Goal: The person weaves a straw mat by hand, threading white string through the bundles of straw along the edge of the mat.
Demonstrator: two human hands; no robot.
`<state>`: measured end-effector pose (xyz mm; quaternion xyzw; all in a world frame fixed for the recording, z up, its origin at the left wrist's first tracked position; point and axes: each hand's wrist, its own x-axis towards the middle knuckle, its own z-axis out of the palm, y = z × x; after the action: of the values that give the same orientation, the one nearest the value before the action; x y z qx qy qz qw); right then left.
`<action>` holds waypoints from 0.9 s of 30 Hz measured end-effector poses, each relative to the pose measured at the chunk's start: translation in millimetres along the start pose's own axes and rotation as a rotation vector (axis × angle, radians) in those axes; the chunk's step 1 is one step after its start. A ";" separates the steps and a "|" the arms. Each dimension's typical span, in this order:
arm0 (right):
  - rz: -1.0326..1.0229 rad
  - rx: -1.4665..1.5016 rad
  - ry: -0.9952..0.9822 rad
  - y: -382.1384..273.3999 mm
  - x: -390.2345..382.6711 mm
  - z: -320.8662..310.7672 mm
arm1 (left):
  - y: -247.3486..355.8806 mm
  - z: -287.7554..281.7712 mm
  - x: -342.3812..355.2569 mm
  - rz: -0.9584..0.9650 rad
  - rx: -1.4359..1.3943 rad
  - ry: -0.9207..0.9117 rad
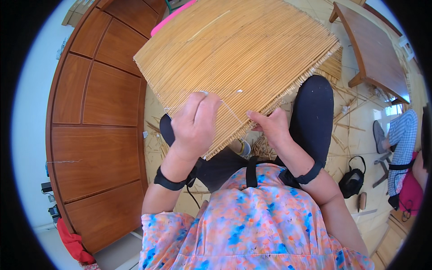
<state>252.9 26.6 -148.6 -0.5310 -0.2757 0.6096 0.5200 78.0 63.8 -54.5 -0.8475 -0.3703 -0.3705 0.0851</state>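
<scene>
Wooden cabinet (103, 117) close at left, straw mat (234, 58) ahead, perhaps open floor (355, 121) rightward.

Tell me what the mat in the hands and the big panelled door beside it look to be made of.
Mat: thin pale-yellow stalks laid side by side, likely straw or reed, matte, with ragged cut ends along the edge. Door: reddish-brown wood or wood veneer, smooth and lightly glossy, with visible grain; which of the two cannot be told.

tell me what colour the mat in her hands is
Pale straw yellow, ribbed with thin parallel stalks; head view: mat.
</scene>
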 end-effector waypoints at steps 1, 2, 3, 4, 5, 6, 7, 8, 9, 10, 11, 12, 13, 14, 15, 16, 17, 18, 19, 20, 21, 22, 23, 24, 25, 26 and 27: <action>0.006 -0.017 0.011 0.1 0.2 1.0 | 2.8 3.7 0.9 -0.035 -0.113 -0.008; 0.011 -0.035 0.022 -0.2 0.4 1.9 | 6.1 8.1 1.8 -0.070 -0.226 -0.016; 0.012 -0.035 0.020 -0.4 0.5 2.5 | 10.7 15.0 0.9 -0.071 -0.225 -0.016; 0.018 -0.037 0.019 -1.2 0.3 3.1 | 16.0 22.8 -0.1 -0.345 -0.545 -0.030; 0.024 -0.038 0.018 -1.8 0.2 3.8 | 18.0 27.0 -0.4 -0.620 -0.864 -0.043; 0.025 -0.039 0.021 -2.4 0.1 3.5 | 18.5 27.6 3.3 -0.620 -0.866 -0.044; 0.023 -0.029 0.024 -2.9 0.0 3.4 | 19.2 27.0 9.2 -0.732 -0.985 -0.082; 0.021 -0.020 0.028 -3.5 -0.2 3.1 | 18.7 27.5 13.2 -0.845 -1.102 -0.122; 0.022 -0.021 0.027 -4.2 -0.2 3.3 | 14.9 28.5 13.7 -0.846 -1.102 -0.121; 0.025 -0.023 0.023 -5.2 -0.1 3.4 | 9.0 28.6 13.2 -0.824 -1.095 -0.120; 0.029 -0.025 0.018 -6.2 -0.3 3.7 | 4.7 27.1 12.2 -0.802 -1.087 -0.118; 0.031 -0.025 0.021 -6.5 -0.4 3.1 | 3.0 25.5 12.3 -0.804 -1.089 -0.120; 0.025 -0.037 0.016 -7.0 -0.6 2.6 | 2.4 22.4 13.8 -0.773 -1.003 -0.184; 0.019 -0.048 0.012 -6.8 -0.5 2.1 | 2.1 20.1 14.7 -0.742 -0.915 -0.246; 0.021 -0.047 0.012 -6.6 -0.5 2.1 | 2.5 18.2 15.2 -0.743 -0.914 -0.248; 0.027 -0.040 0.005 -6.5 -0.3 2.1 | 3.2 16.5 15.5 -0.749 -0.925 -0.254; 0.033 -0.034 -0.003 -6.3 -0.2 2.0 | 2.9 15.1 15.4 -0.755 -0.935 -0.261; 0.031 -0.030 -0.003 -5.4 0.3 2.0 | -1.8 11.9 15.9 -0.752 -0.932 -0.263; 0.051 -0.029 -0.009 -2.5 2.1 0.3 | -11.2 8.9 15.4 -0.722 -0.818 -0.241; 0.072 -0.029 -0.017 -1.5 3.7 -1.4 | -22.2 4.0 15.7 -0.691 -0.705 -0.218; 0.069 -0.025 -0.015 -3.3 4.6 -2.5 | -38.6 -6.4 16.9 -0.530 -0.451 -0.173; 0.081 -0.050 -0.025 -2.9 4.7 -3.7 | -52.6 -16.4 17.5 -0.368 -0.199 -0.130; 0.093 -0.075 -0.035 -2.6 4.9 -4.6 | -57.4 -26.2 19.2 -0.336 -0.115 -0.092; 0.096 -0.070 -0.031 -1.5 5.1 -5.6 | -54.7 -35.8 22.0 -0.305 -0.034 -0.056; 0.095 -0.085 -0.038 -2.0 5.5 -7.1 | -47.9 -42.0 21.5 -0.302 0.037 -0.107; 0.093 -0.100 -0.045 -2.4 6.0 -8.5 | -40.8 -44.6 18.0 -0.300 0.032 -0.113; 0.096 -0.099 -0.053 -4.8 4.8 -6.6 | -31.1 -50.8 14.2 -0.286 -0.051 -0.260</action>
<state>261.2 31.1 -148.0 -0.5525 -0.2933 0.6333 0.4556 34.2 72.7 -12.6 -0.8290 -0.4853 -0.2754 -0.0382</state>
